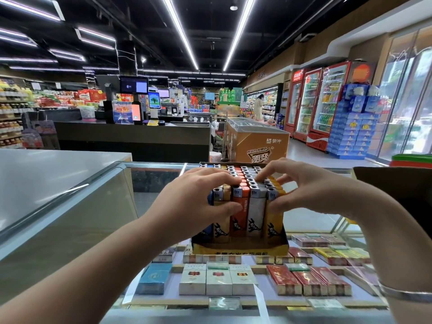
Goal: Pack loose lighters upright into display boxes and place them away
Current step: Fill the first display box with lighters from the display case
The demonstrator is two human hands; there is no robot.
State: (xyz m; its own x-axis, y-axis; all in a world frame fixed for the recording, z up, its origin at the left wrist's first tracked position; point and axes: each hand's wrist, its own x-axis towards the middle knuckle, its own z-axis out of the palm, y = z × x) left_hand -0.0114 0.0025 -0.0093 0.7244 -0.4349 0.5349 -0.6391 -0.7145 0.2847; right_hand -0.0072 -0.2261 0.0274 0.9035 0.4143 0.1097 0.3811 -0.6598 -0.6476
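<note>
A yellow display box point(240, 249) stands on the glass counter, packed with several rows of upright lighters point(243, 206) in orange, silver, gold and blue. My left hand point(201, 195) lies over the left rows, fingers on the metal tops and thumb pressed on the front lighters. My right hand point(301, 188) rests on the right rows, fingertips on the tops and thumb against the front gold lighter. Both hands press on the packed lighters from either side.
Cigarette packs point(219, 279) lie under the glass counter top point(149, 174). A dark cardboard box point(397, 183) stands at the right. A white counter point(46, 174) lies to the left. Beyond are an orange freezer point(257, 141) and checkout desks point(133, 134).
</note>
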